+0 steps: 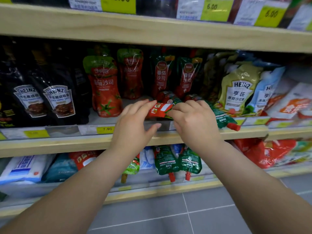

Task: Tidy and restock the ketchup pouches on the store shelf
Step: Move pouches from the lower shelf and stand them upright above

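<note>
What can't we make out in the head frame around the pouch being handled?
- Red pouch: middle shows; both ends hidden by left hand and right hand.
- Fallen green pouch: upper part behind the right hand.
- Top-shelf price tags: small print blurred, tops cut by the frame edge.
- Rear pouches: shadowed; row depth unclear.

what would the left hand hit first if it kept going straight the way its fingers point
Its fingers already touch the lying red and green ketchup pouch that both hands hold. Past that, the line probably runs to the upright green ketchup pouches at the back of the shelf, though depth is hard to judge.
</note>
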Demonstrator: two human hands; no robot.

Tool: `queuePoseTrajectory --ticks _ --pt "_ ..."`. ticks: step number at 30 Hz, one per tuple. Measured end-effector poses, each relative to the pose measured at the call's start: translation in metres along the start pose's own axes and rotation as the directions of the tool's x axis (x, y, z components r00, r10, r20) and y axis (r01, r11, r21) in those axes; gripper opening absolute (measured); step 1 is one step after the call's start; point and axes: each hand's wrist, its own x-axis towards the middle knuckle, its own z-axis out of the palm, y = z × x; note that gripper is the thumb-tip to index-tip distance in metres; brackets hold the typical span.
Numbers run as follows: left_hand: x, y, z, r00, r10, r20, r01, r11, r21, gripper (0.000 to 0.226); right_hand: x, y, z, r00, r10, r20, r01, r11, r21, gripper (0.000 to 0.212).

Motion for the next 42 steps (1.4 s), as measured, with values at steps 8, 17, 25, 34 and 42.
queuePoseTrajectory --ticks 8,17,25,34,42 --pt "0.021 0.012 0.005 0.995 -0.067 -0.069 0.052 0.978 -0.2 0.035 0.018 -0.005 -0.014 0.9 -0.016 -0.435 0.053 0.996 0.073 0.025" --pt "0.033 -0.015 -0.008 0.964 -0.264 0.036 0.253 0.864 -0.434 0.029 0.001 -0.027 0.03 0.917 0.267 -0.298 -0.096 0.87 0.483 0.082" --pt "0.04 -0.029 -0.015 0.915 -0.356 0.188 0.399 0.741 -0.54 0.025 0.034 -0.039 0.047 0.956 0.293 0.03 -0.224 0.657 0.72 0.109" --pt "-0.031 -0.065 -0.032 0.979 -0.091 -0.181 0.13 0.967 0.218 0.033 0.049 -0.046 0.059 0.938 0.338 0.083 -0.29 0.629 0.721 0.108" --pt "-0.053 -0.084 -0.02 0.968 0.043 -0.249 0.049 0.935 0.352 0.03 0.082 -0.056 0.069 0.93 0.36 0.081 -0.335 0.733 0.591 0.11"
